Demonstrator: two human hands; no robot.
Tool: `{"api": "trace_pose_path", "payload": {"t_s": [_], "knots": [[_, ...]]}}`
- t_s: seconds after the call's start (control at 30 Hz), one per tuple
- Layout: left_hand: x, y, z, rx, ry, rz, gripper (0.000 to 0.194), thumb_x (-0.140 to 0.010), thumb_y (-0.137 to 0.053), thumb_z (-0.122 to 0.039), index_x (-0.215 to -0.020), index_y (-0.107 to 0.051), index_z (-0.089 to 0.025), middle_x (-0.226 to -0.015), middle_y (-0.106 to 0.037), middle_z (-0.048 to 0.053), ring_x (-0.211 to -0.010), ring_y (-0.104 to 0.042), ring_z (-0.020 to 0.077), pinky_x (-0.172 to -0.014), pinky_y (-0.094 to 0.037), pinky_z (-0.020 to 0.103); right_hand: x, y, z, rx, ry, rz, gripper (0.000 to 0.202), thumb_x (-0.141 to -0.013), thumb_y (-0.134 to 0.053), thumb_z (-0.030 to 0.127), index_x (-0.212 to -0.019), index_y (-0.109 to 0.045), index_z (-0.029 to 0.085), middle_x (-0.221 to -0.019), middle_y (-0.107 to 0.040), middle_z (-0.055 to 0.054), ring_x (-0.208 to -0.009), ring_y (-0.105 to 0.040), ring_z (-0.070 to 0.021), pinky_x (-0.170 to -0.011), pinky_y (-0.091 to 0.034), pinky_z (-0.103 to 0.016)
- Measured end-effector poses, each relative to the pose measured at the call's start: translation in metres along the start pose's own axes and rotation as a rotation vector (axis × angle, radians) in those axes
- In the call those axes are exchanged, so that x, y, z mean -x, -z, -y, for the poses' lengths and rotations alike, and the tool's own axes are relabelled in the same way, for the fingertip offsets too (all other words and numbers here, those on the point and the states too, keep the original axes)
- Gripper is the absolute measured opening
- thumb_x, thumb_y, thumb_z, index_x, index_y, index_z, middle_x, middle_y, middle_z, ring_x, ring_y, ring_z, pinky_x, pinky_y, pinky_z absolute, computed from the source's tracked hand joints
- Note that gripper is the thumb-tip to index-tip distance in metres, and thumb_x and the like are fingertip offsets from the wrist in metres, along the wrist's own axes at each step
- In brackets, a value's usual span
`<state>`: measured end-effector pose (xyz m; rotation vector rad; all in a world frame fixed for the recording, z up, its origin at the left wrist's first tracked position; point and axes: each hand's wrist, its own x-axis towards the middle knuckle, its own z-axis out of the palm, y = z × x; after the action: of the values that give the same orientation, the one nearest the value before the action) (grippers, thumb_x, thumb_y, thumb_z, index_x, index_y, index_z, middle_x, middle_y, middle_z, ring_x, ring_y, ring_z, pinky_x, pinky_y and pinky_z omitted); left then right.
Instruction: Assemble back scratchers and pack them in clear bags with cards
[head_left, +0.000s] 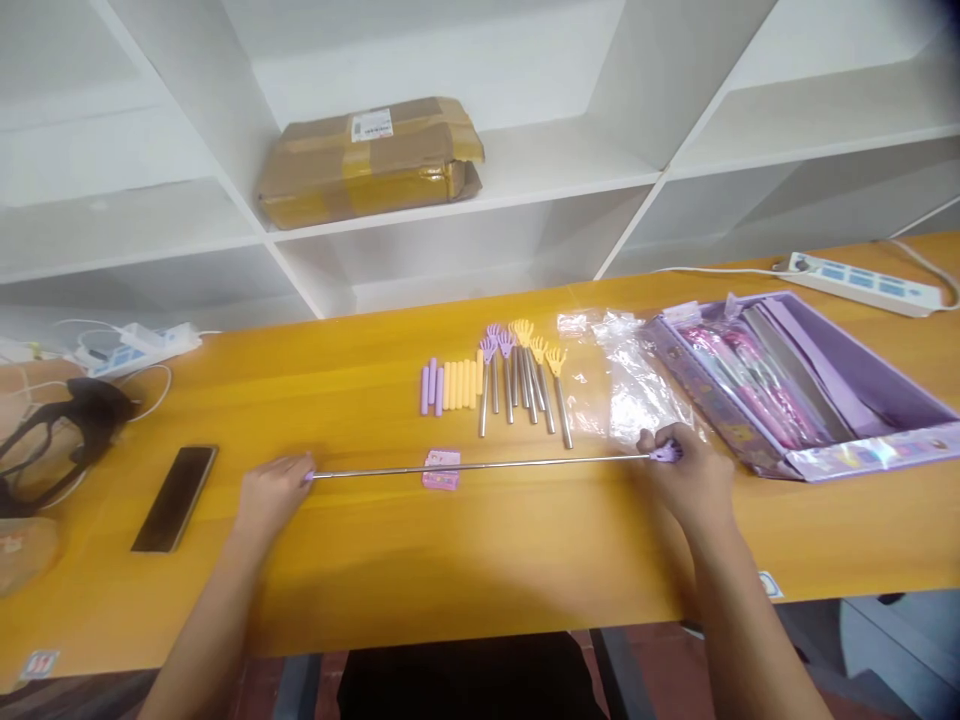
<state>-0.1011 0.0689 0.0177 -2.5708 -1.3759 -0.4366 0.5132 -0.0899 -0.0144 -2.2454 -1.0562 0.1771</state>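
A telescopic back scratcher [525,462] is drawn out long between my two hands, its thin metal rod running sideways above the table. My left hand [276,490] is closed around its purple handle end, most of which is hidden. At the other end, my right hand [688,475] grips the purple claw head. Beneath the rod lies a small pink printed card [442,480]. Beyond it are several short purple and yellow handle sleeves [459,385] in a row, beside several metal rods with purple or yellow claw heads [525,375].
Clear plastic bags [637,380] lie left of a purple box [885,380] holding pink packaged items. A phone [175,498], a black strapped object [67,430] and a power strip [146,350] are at left. Another power strip [862,283] sits back right. A cardboard box [367,165] rests on the shelf.
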Motion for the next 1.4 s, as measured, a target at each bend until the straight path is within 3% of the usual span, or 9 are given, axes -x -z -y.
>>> {"api": "trace_pose_path", "payload": {"t_s": [0.1, 0.2, 0.3, 0.4, 0.5, 0.63, 0.9, 1.2, 1.4], "knots": [[-0.011, 0.010, -0.021, -0.101, 0.006, 0.036, 0.039, -0.103, -0.047, -0.018, -0.065, -0.055, -0.023, -0.058, -0.066, 0.000, -0.055, -0.063, 0.0178, -0.051, -0.033, 0.027, 0.001, -0.005, 0.027, -0.034, 0.029, 0.004, 0.028, -0.085, -0.060, 0.053, -0.075, -0.053, 0.027, -0.068, -0.066, -0.007, -0.068, -0.066, -0.0267, -0.066, -0.044, -0.036], [-0.038, 0.011, -0.080, -0.100, 0.025, 0.155, 0.036, -0.104, -0.046, -0.015, -0.073, -0.062, -0.022, -0.066, -0.071, 0.004, -0.064, -0.071, 0.0220, -0.054, -0.038, 0.028, 0.012, -0.036, 0.080, -0.098, 0.156, 0.151, 0.011, -0.079, -0.066, 0.034, -0.082, -0.060, 0.026, -0.079, -0.073, -0.006, -0.074, -0.070, -0.0245, -0.068, -0.047, -0.032], [-0.075, 0.003, -0.149, -0.062, 0.021, 0.332, 0.025, -0.100, -0.053, -0.012, -0.085, -0.071, -0.020, -0.076, -0.076, 0.008, -0.072, -0.077, 0.0258, -0.057, -0.044, 0.028, 0.033, -0.082, 0.148, -0.152, 0.324, 0.304, 0.014, -0.076, -0.069, 0.019, -0.087, -0.063, 0.024, -0.088, -0.076, -0.003, -0.079, -0.071, -0.0210, -0.072, -0.048, -0.027], [-0.106, -0.001, -0.182, -0.049, 0.056, 0.441, 0.024, -0.101, -0.052, -0.013, -0.094, -0.074, -0.019, -0.083, -0.079, 0.012, -0.074, -0.079, 0.0278, -0.061, -0.050, 0.030, 0.050, -0.109, 0.195, -0.124, 0.436, 0.356, 0.013, -0.085, -0.066, 0.018, -0.094, -0.058, 0.022, -0.090, -0.075, -0.007, -0.074, -0.067, -0.0209, -0.066, -0.041, -0.027], [-0.117, 0.004, -0.175, -0.044, 0.079, 0.523, 0.028, -0.103, -0.049, -0.014, -0.099, -0.076, -0.018, -0.088, -0.080, 0.014, -0.082, -0.081, 0.0297, -0.068, -0.055, 0.033, 0.053, -0.112, 0.206, -0.120, 0.474, 0.449, 0.015, -0.092, -0.065, 0.022, -0.103, -0.055, 0.022, -0.089, -0.073, -0.006, -0.069, -0.064, -0.0205, -0.062, -0.036, -0.027], [-0.115, 0.010, -0.154, -0.039, 0.106, 0.616, 0.033, -0.103, -0.047, -0.016, -0.100, -0.079, -0.018, -0.091, -0.081, 0.016, -0.089, -0.081, 0.0320, -0.076, -0.059, 0.038, 0.047, -0.105, 0.192, -0.170, 0.463, 0.556, 0.018, -0.095, -0.064, 0.027, -0.109, -0.054, 0.022, -0.088, -0.071, -0.004, -0.070, -0.064, -0.0205, -0.061, -0.036, -0.027], [-0.121, 0.015, -0.146, -0.028, 0.135, 0.691, 0.035, -0.103, -0.049, -0.021, -0.100, -0.084, -0.020, -0.089, -0.081, 0.016, -0.087, -0.080, 0.0307, -0.075, -0.057, 0.036, 0.040, -0.109, 0.176, -0.464, 0.567, 0.548, 0.020, -0.101, -0.057, 0.034, -0.117, -0.059, 0.021, -0.088, -0.066, -0.003, -0.069, -0.059, -0.0168, -0.065, -0.047, -0.029], [-0.113, 0.016, -0.141, 0.042, 0.078, 0.608, 0.030, -0.100, -0.056, -0.025, -0.088, -0.082, -0.021, -0.075, -0.076, 0.011, -0.072, -0.075, 0.0272, -0.065, -0.050, 0.033, 0.039, -0.113, 0.166, -0.500, 0.689, 0.487, 0.028, -0.109, -0.056, 0.047, -0.122, -0.062, 0.023, -0.094, -0.066, -0.006, -0.076, -0.062, -0.0198, -0.071, -0.054, -0.034], [-0.111, 0.017, -0.142, 0.047, 0.082, 0.588, 0.029, -0.104, -0.055, -0.027, -0.093, -0.081, -0.021, -0.081, -0.078, 0.012, -0.075, -0.075, 0.0289, -0.068, -0.051, 0.036, 0.041, -0.113, 0.166, -0.490, 0.706, 0.518, 0.033, -0.108, -0.059, 0.047, -0.129, -0.060, 0.022, -0.103, -0.068, -0.009, -0.082, -0.064, -0.0214, -0.076, -0.056, -0.036]]}}
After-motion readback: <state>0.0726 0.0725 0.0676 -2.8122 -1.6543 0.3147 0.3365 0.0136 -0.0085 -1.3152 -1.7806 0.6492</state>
